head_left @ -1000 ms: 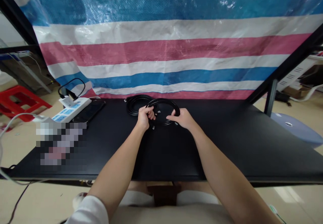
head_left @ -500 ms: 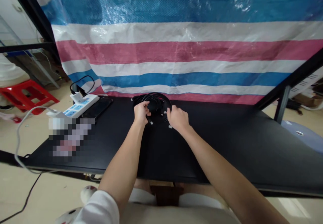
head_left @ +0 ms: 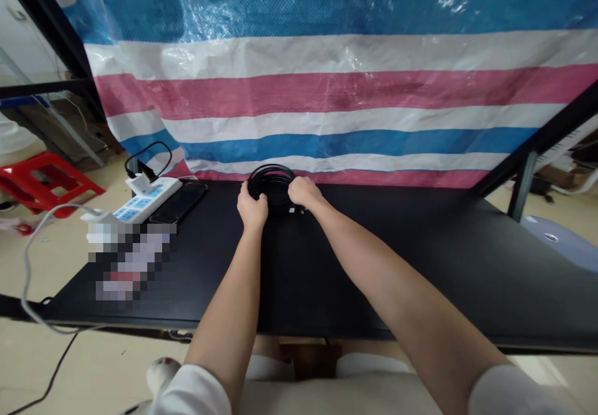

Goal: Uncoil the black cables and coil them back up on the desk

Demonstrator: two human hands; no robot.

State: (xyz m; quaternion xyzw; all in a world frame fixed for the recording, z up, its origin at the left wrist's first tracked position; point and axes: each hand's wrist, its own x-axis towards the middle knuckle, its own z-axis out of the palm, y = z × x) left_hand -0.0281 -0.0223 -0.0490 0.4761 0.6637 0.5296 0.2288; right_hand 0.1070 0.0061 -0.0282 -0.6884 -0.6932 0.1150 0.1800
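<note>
A stack of coiled black cables (head_left: pixel 271 181) lies at the far edge of the black table (head_left: pixel 355 265), against the striped tarp. My left hand (head_left: pixel 252 208) grips the coil's near left side with its fingers curled. On the coil's right side my right hand (head_left: pixel 303 192) is closed round the cable, and small white tags show just below it. Both forearms reach straight out from me across the table.
A white power strip (head_left: pixel 144 198) with a plugged-in black cord and a dark phone (head_left: pixel 180 202) lie at the table's far left. A blurred patch sits near the left front edge. A red stool (head_left: pixel 44 181) stands on the floor to the left, a pale blue seat (head_left: pixel 555 247) to the right.
The two separate coils have been brought together into one stack and pushed back towards the tarp. Both hands moved away from me with them and now hold the stack's sides.
</note>
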